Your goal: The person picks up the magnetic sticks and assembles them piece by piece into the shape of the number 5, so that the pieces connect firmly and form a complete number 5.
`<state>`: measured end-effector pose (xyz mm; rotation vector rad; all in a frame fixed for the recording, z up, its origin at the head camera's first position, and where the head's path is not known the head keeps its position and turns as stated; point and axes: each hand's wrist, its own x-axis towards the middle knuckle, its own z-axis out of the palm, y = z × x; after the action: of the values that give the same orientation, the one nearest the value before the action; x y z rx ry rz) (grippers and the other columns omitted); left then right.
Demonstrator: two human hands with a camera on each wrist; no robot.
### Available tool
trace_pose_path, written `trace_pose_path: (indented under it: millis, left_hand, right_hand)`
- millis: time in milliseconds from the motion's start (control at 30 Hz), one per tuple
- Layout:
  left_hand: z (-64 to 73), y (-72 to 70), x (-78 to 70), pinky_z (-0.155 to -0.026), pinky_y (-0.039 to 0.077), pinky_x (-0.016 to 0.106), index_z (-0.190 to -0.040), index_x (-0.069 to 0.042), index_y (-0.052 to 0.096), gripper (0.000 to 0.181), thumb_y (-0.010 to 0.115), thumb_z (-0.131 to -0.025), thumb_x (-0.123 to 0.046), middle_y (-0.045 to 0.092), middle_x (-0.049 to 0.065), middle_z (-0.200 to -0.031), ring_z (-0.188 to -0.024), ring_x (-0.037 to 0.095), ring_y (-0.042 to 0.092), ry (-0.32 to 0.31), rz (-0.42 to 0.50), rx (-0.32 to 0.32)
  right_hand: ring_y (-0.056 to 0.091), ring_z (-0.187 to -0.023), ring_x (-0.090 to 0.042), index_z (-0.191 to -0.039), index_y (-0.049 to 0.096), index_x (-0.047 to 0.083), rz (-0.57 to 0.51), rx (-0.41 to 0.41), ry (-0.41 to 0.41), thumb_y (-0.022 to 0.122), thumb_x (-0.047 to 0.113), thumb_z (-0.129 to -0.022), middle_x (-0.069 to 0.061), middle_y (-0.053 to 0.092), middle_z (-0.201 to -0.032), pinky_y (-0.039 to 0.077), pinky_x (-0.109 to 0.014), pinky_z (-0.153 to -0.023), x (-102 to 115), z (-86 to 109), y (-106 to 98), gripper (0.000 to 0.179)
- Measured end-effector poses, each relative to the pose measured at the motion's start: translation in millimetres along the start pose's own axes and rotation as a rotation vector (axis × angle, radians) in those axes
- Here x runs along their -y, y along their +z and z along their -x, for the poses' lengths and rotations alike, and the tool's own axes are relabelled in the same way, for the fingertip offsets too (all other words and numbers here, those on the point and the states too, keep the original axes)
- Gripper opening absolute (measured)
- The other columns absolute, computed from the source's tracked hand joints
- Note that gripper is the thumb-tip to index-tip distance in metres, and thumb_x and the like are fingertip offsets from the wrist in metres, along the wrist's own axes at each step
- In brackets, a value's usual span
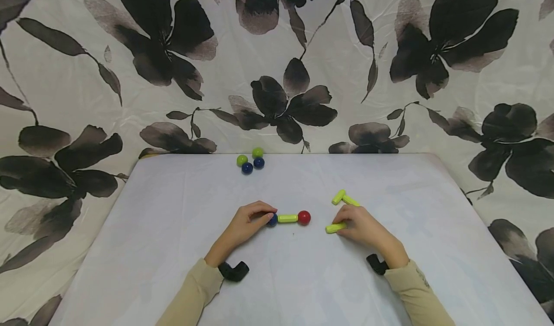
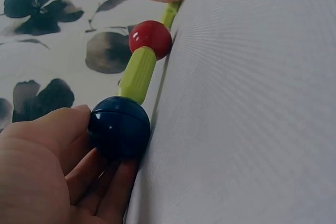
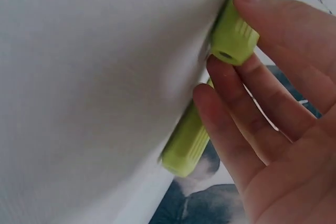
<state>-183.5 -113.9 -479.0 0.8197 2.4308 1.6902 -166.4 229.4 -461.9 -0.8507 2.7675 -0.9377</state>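
Note:
My left hand (image 1: 247, 224) pinches a dark blue ball (image 2: 119, 129) between thumb and fingers. From that ball a yellow-green rod (image 1: 287, 218) runs to the right, with a red ball (image 1: 304, 218) at its other end, all in one line low over the white table. To the right, my right hand (image 1: 361, 227) grips a second yellow-green rod (image 3: 239, 30), whose near end shows a small hole in the right wrist view. A gap separates this rod from the red ball. Just behind the right hand lie two more rods, one slanted (image 1: 339, 197) and one partly covered (image 1: 350, 200).
Near the far edge of the white table (image 1: 173, 249) sit two green balls (image 1: 241, 160) and two dark blue balls (image 1: 247, 168) in a cluster. A flowered cloth (image 1: 363, 76) hangs behind the table. Black straps with cameras (image 1: 234, 271) are on both wrists.

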Motion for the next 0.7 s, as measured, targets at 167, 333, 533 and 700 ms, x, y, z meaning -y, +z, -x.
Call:
trace_pose_path:
  millis: [167,333,533,700]
  left_hand:
    - [-0.5,-0.1,0.1,-0.092,0.049,0.023,-0.113,0.003,0.071,0.02,0.064,-0.096,-0.004,0.07,0.011,-0.109,-0.104,0.019,0.063,-0.017,0.002,-0.001]
    - [-0.6,0.1,1.7,-0.092,0.049,0.024,-0.113,0.003,0.071,0.02,0.064,-0.096,-0.005,0.07,0.01,-0.109,-0.104,0.019,0.063,-0.027,0.013,0.0]
    - [-0.4,-0.6,0.2,-0.092,0.049,0.024,-0.113,0.003,0.071,0.02,0.064,-0.096,-0.005,0.07,0.011,-0.109,-0.105,0.02,0.063,-0.029,0.027,0.002]
    - [0.1,-1.0,-1.0,-0.091,0.048,0.023,-0.112,0.003,0.071,0.019,0.064,-0.096,-0.005,0.07,0.012,-0.109,-0.104,0.02,0.063,-0.029,0.023,0.002]
  right_hand:
    - [0.062,-0.085,-0.013,-0.094,0.076,0.007,0.023,-0.015,0.049,0.081,-0.001,-0.078,0.005,0.066,-0.09,0.052,-0.034,-0.078,5,-0.2,2,0.018]
    - [0.061,-0.083,-0.013,-0.094,0.076,0.006,0.053,-0.046,0.077,0.081,-0.001,-0.078,0.002,0.068,-0.09,0.053,-0.034,-0.076,16,-3.7,-6,0.018]
    - [0.06,-0.078,-0.014,-0.092,0.075,0.004,0.057,-0.112,0.045,0.081,-0.004,-0.077,-0.002,0.067,-0.089,0.055,-0.034,-0.073,31,-10.8,-16,0.018]
    - [0.058,-0.075,-0.014,-0.093,0.076,0.004,0.006,-0.18,0.048,0.082,-0.003,-0.077,0.0,0.068,-0.086,0.054,-0.033,-0.07,49,-18.6,-16,0.018]
